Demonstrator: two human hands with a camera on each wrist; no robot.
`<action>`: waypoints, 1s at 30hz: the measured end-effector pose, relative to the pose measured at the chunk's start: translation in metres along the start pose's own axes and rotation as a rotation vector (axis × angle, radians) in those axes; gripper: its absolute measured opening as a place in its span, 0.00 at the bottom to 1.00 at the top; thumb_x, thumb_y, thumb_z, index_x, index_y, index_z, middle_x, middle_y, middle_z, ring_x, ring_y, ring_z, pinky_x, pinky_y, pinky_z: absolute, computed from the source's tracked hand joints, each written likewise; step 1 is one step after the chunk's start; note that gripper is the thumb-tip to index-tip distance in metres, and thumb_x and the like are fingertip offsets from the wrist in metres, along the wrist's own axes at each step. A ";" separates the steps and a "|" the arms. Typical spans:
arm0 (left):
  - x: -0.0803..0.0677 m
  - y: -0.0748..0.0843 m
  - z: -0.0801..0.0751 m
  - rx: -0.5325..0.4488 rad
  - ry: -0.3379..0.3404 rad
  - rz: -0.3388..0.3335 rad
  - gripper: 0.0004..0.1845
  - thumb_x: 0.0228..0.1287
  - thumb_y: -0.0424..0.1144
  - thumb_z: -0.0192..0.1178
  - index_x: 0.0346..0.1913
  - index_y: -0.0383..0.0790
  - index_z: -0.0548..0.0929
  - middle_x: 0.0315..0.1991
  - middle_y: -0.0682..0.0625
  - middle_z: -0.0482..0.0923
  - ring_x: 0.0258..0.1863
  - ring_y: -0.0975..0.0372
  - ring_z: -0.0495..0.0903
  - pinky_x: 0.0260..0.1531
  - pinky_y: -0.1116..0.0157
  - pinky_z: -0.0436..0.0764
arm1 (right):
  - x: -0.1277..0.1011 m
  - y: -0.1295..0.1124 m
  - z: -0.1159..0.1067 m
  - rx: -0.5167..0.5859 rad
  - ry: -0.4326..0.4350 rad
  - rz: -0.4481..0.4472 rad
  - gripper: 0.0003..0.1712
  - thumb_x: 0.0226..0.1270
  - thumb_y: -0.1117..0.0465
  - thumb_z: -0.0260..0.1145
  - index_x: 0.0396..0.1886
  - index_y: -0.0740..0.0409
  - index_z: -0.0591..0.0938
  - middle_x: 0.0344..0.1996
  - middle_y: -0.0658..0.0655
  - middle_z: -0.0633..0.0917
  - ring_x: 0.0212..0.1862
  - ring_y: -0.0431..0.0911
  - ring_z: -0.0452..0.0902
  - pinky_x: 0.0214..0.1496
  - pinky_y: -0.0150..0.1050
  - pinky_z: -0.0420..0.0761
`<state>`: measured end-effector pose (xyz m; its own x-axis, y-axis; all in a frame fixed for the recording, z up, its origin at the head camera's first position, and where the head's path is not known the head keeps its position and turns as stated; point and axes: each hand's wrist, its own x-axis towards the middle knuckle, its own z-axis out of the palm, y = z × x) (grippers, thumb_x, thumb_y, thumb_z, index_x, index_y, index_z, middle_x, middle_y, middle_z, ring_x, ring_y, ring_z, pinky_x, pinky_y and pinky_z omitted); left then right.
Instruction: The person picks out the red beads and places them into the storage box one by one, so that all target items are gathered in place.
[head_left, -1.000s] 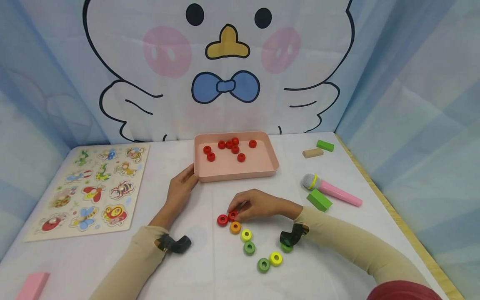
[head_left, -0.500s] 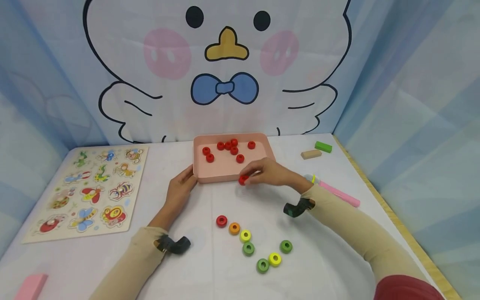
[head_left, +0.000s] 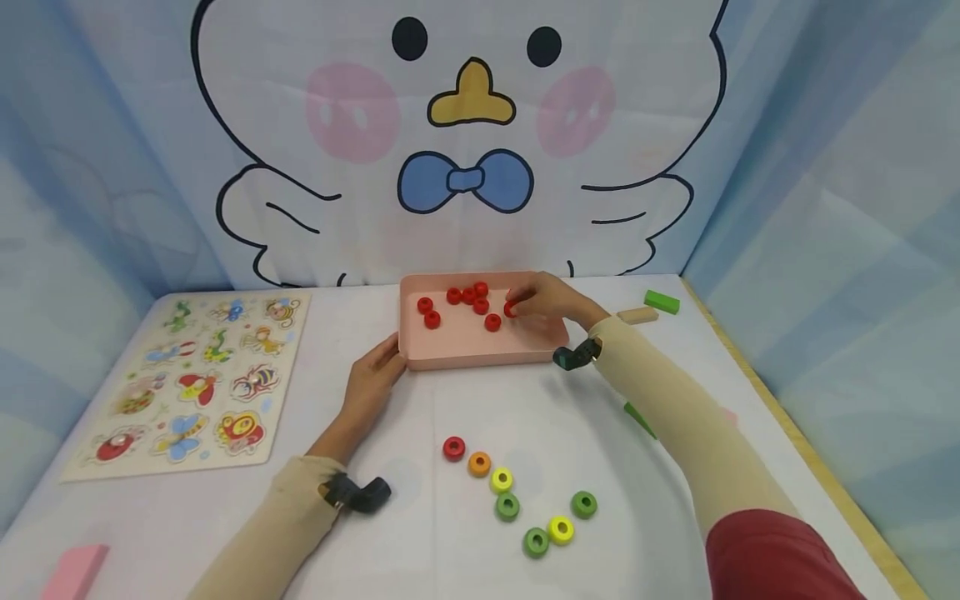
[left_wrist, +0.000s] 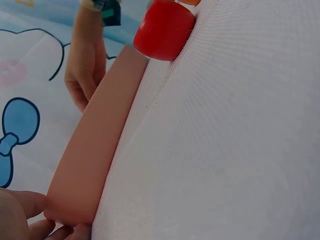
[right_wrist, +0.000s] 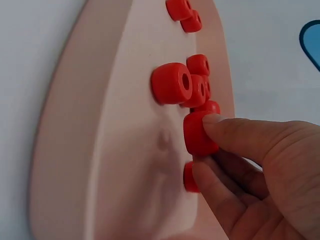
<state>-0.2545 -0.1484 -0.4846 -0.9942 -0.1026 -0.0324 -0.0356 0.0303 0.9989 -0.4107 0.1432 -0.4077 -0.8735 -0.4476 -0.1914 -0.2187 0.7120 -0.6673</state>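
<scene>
My right hand (head_left: 551, 300) is over the right part of a pink tray (head_left: 465, 362), pinching a red bead (right_wrist: 197, 135) between thumb and fingers. In the right wrist view, that bead is held above the tray floor, among several other red beads (right_wrist: 171, 84). At the tray's near left corner, my left hand (head_left: 372, 379) grips the edge; the left wrist view shows its thumb and fingers around the corner of the tray wall (left_wrist: 100, 140). On the table in front lie a red bead (head_left: 453, 448), an orange bead (head_left: 479, 464), yellow beads (head_left: 502, 479) and green beads (head_left: 507, 507).
A puzzle board with insect pictures (head_left: 187, 383) lies at left. A pink block (head_left: 75, 571) sits near the front left. Right of the tray are a wooden block (head_left: 638, 315) and a green block (head_left: 662, 302). My right sleeve (head_left: 675, 408) mostly covers another green block and the pink microphone.
My right hand picked up a red bead from beside the other table beads and carried it up and away, over the tray's right side. The left hand stayed at the tray corner.
</scene>
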 end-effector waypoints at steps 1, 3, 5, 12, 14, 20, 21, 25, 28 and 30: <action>0.000 0.000 0.001 0.001 -0.002 -0.001 0.27 0.73 0.38 0.55 0.73 0.40 0.66 0.70 0.46 0.66 0.67 0.60 0.68 0.61 0.67 0.73 | 0.004 0.000 0.001 0.015 -0.002 0.011 0.18 0.68 0.64 0.66 0.56 0.57 0.83 0.51 0.55 0.82 0.57 0.52 0.70 0.58 0.43 0.79; 0.001 0.000 0.003 0.003 -0.001 -0.001 0.27 0.73 0.38 0.55 0.73 0.41 0.67 0.70 0.47 0.67 0.66 0.61 0.68 0.60 0.68 0.74 | 0.010 -0.002 0.003 0.029 0.001 0.029 0.17 0.68 0.64 0.66 0.56 0.55 0.84 0.50 0.55 0.82 0.57 0.51 0.70 0.59 0.45 0.78; 0.001 0.001 0.005 0.010 0.001 0.000 0.27 0.73 0.38 0.55 0.73 0.42 0.67 0.69 0.47 0.67 0.66 0.61 0.68 0.60 0.68 0.74 | 0.014 -0.004 0.002 0.023 0.012 0.033 0.17 0.68 0.63 0.66 0.55 0.55 0.84 0.51 0.55 0.83 0.57 0.51 0.71 0.62 0.46 0.76; -0.001 0.003 0.009 0.019 0.003 0.032 0.27 0.73 0.35 0.55 0.72 0.38 0.67 0.69 0.44 0.67 0.67 0.59 0.68 0.61 0.66 0.73 | 0.025 -0.008 -0.002 -0.015 0.023 0.038 0.19 0.68 0.63 0.66 0.58 0.58 0.83 0.53 0.57 0.82 0.55 0.51 0.73 0.64 0.46 0.74; -0.001 0.004 0.008 0.031 0.009 0.036 0.27 0.73 0.36 0.55 0.72 0.38 0.67 0.69 0.44 0.68 0.67 0.58 0.68 0.61 0.67 0.73 | 0.026 -0.009 -0.001 -0.032 0.026 0.028 0.19 0.68 0.64 0.66 0.58 0.58 0.82 0.54 0.57 0.82 0.56 0.51 0.73 0.65 0.46 0.73; -0.001 0.003 0.006 0.023 0.000 0.033 0.27 0.73 0.36 0.55 0.72 0.39 0.67 0.69 0.45 0.67 0.67 0.59 0.68 0.62 0.66 0.72 | 0.031 -0.005 0.006 -0.023 0.016 0.054 0.18 0.68 0.64 0.66 0.58 0.57 0.83 0.54 0.57 0.81 0.58 0.52 0.71 0.66 0.46 0.71; -0.001 0.003 0.006 0.018 -0.001 0.031 0.27 0.73 0.36 0.55 0.72 0.39 0.67 0.69 0.45 0.67 0.67 0.59 0.68 0.62 0.66 0.72 | 0.032 -0.004 0.007 -0.008 0.012 0.067 0.18 0.68 0.64 0.66 0.57 0.56 0.83 0.53 0.57 0.81 0.58 0.52 0.70 0.66 0.46 0.71; -0.002 0.002 0.004 0.005 0.003 0.028 0.27 0.73 0.35 0.55 0.72 0.37 0.66 0.69 0.44 0.67 0.67 0.59 0.68 0.62 0.66 0.72 | 0.035 -0.004 0.010 0.035 0.006 0.091 0.19 0.68 0.64 0.66 0.58 0.54 0.83 0.55 0.56 0.81 0.59 0.52 0.70 0.67 0.47 0.71; -0.002 0.002 0.003 0.012 0.007 0.023 0.27 0.73 0.35 0.55 0.73 0.38 0.66 0.70 0.45 0.67 0.67 0.60 0.68 0.61 0.67 0.73 | 0.036 -0.007 0.009 0.009 0.014 0.069 0.19 0.67 0.62 0.67 0.58 0.54 0.83 0.56 0.55 0.80 0.59 0.51 0.70 0.67 0.48 0.70; 0.000 0.002 0.001 0.015 0.007 0.024 0.27 0.73 0.36 0.55 0.73 0.38 0.66 0.70 0.45 0.67 0.67 0.60 0.68 0.61 0.67 0.72 | 0.035 -0.010 0.007 -0.019 0.029 0.042 0.19 0.68 0.61 0.66 0.58 0.54 0.83 0.56 0.55 0.80 0.59 0.51 0.71 0.66 0.48 0.71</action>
<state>-0.2544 -0.1473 -0.4827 -0.9940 -0.1090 -0.0078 -0.0131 0.0478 0.9988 -0.4359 0.1169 -0.4131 -0.8941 -0.4015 -0.1983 -0.1894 0.7403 -0.6450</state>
